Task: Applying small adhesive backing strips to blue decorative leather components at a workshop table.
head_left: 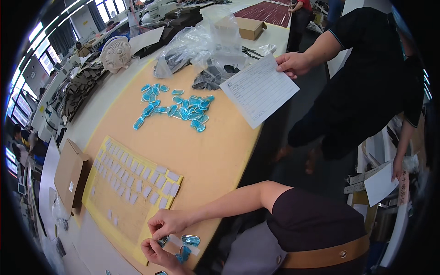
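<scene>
Close together at the table's near edge, my right hand (168, 223) and my left hand (158, 253) are both closed in a pinch. Between their fingertips sits a small dark piece (162, 240), partly hidden by the fingers. A whitish strip (176, 240) lies beside them. Right of my hands is a shiny blue oval piece (190, 239), with more blue pieces (184, 253) just below it. Ahead of my hands lies a yellow-edged board (137, 208) bearing rows of small pale rectangles (139, 185).
A loose pile of blue ovals (192, 107) lies farther up the tan tabletop (220, 151). Behind it are clear plastic bags (197, 46). A co-worker's hand (295, 64) holds a printed sheet (259, 90) over the table edge. An open cardboard box (69, 174) stands left; a white fan (115, 54) stands farther back.
</scene>
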Demonstrator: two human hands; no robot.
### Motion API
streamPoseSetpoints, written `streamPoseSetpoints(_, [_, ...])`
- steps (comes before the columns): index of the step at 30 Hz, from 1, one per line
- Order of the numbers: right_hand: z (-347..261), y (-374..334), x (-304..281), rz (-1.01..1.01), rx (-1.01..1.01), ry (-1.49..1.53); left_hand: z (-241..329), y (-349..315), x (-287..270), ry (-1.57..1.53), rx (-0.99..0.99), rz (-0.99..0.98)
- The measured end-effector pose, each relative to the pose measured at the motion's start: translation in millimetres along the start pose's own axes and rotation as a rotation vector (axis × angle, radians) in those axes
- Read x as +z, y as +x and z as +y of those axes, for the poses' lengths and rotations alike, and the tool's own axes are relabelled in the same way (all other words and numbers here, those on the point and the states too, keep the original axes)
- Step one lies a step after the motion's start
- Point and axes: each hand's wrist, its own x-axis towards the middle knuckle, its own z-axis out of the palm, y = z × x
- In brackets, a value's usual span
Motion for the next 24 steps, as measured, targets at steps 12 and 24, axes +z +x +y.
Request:
streamPoseSetpoints(12, [7.9, -2.7, -4.5, -0.034, 0.083, 0.045, 4.8, -3.3, 6.1, 0.04, 0.03, 0.02])
streamPoseSetpoints(24, [9.1, 2.5, 4.5, -0.061, 0.134, 0.038, 17.5, -4.2, -2.0, -0.032, 0.002, 0.008])
